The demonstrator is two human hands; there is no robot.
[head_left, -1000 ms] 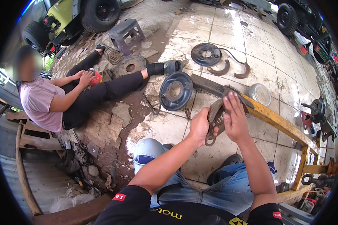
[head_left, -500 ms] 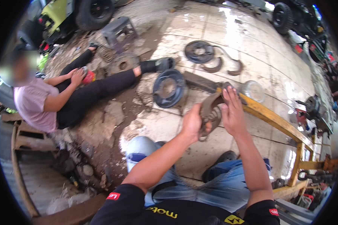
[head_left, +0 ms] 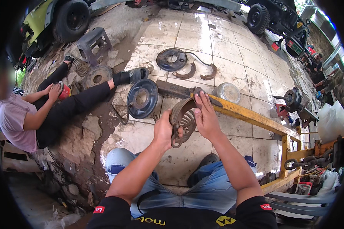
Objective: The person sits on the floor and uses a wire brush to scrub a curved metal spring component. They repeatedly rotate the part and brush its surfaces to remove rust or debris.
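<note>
My left hand [head_left: 165, 131] is closed around the near end of a curved, brown, worn brake shoe [head_left: 178, 110]. My right hand [head_left: 206, 116] lies against the shoe's far end, its fingers stretched out and close together. A dark piece shows by those fingertips; whether the hand touches it I cannot make out. Inside the shoe's curve a rusty coil spring [head_left: 189, 121] shows, partly hidden by the shoe and my left hand. Just beyond my hands runs a yellow metal beam [head_left: 252, 116]. A black round backing plate [head_left: 142, 98] stands tilted left of them.
Farther off lie another black plate [head_left: 172, 59] and two loose brake shoes [head_left: 185, 71]. A clear round container [head_left: 226, 92] sits behind the beam. At left a seated person [head_left: 17, 118] holds a red can [head_left: 65, 91], near a grey stool [head_left: 93, 45]. A chain [head_left: 309, 162] hangs at right.
My view has swung to the right, so the scene sits farther left. My left hand still grips the brake shoe, and my right hand stays against its far end.
</note>
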